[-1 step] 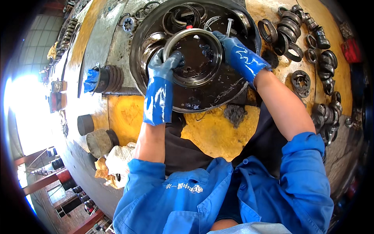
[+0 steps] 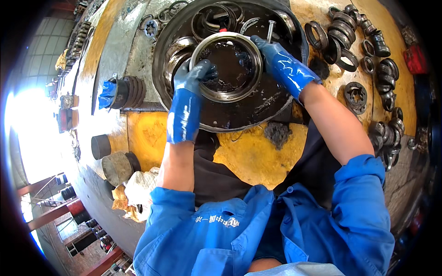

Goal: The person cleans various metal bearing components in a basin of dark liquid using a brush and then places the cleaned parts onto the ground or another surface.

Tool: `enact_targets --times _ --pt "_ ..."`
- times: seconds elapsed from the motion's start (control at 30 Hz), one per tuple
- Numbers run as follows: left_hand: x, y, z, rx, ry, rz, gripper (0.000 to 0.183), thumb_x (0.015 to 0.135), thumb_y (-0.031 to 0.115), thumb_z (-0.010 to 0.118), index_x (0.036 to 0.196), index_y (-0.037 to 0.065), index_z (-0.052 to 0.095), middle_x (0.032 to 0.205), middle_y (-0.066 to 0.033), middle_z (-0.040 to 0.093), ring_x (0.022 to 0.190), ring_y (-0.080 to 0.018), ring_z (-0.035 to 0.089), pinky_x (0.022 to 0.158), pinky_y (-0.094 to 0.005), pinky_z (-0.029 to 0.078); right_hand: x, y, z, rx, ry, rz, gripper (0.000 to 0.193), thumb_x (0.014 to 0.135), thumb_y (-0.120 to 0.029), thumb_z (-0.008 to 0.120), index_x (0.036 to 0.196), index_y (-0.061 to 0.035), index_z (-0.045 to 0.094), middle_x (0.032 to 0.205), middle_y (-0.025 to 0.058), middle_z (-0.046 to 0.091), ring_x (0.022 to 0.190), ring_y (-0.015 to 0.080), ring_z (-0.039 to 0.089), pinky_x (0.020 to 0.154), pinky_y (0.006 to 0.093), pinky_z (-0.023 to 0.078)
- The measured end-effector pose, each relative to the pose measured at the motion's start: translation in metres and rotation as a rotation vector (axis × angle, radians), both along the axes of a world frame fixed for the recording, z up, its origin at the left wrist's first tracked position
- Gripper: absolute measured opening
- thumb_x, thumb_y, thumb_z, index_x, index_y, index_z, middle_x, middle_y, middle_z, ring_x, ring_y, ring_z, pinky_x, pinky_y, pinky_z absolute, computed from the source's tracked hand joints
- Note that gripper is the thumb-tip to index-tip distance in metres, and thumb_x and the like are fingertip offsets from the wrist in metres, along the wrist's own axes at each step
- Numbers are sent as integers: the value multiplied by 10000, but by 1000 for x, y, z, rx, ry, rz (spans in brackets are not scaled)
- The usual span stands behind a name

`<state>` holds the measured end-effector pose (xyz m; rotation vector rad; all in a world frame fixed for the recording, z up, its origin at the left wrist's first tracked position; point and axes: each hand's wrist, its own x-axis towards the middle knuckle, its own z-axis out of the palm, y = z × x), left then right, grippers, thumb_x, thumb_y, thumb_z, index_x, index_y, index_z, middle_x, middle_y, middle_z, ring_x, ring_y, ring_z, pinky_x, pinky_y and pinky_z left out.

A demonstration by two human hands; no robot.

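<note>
A wide, shiny metal ring (image 2: 229, 97) is tilted over the dark liquid of a round black tub (image 2: 216, 128). My left hand (image 2: 191, 76), in a blue rubber glove, grips the ring's left side, thumb reaching inside the rim. On the upper right side, my gloved right hand (image 2: 271, 51) holds the same ring; some of its fingers are hidden beneath. Thinner metal rings (image 2: 182, 45) lie in the tub at the left and far side. A bolt (image 2: 271, 30) stands up just past my right hand, and a small red-tipped item (image 2: 223, 30) sits behind the ring.
Greasy metal rings (image 2: 341, 32) crowd the bench right of the tub, with a toothed disc (image 2: 355, 96) nearer me. A black fibrous clump (image 2: 277, 134) lies on the yellow surface. Left are a canister with blue plastic (image 2: 120, 93), a cylindrical pot (image 2: 118, 169) and white cloth (image 2: 142, 187).
The ring has shifted slightly away from me and left. My left hand has moved slightly left, its fingers turned a little along the rim; my right hand has barely moved.
</note>
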<state>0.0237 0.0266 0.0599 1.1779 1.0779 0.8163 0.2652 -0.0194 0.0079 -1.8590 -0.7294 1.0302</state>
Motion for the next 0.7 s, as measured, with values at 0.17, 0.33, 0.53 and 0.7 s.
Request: enact_targets --times 0.17,0.33,0.53,0.7 --pt "-6 -6 6 -311 -172 53 340 952 139 682 1251 -19 646 1087 -188 739 987 -310 728 900 -434 596 -1 -4 1 5 8 7 451 994 -444 640 1198 -53 732 911 95 752 800 213 697 741 357 548" --pt "-10 -11 8 -198 -238 -43 343 954 146 678 1252 -20 639 1104 -192 735 993 -319 725 904 -451 592 -2 -11 4 7 9 -9 450 995 -443 644 1200 -52 729 903 90 748 794 205 690 737 352 545" --pt "-16 -11 2 -173 -280 -87 347 957 154 673 1254 -21 630 1124 -197 729 1000 -329 721 909 -472 587 0 -15 3 12 16 -22 448 996 -441 650 1202 -51 725 894 85 743 787 195 682 732 347 540" --pt "-16 -10 -3 -198 -336 -105 351 960 160 669 1256 -23 623 1140 -200 724 1006 -338 718 914 -490 582 4 -17 0 25 18 -40 446 998 -440 654 1204 -50 722 887 80 739 781 188 676 728 342 537"
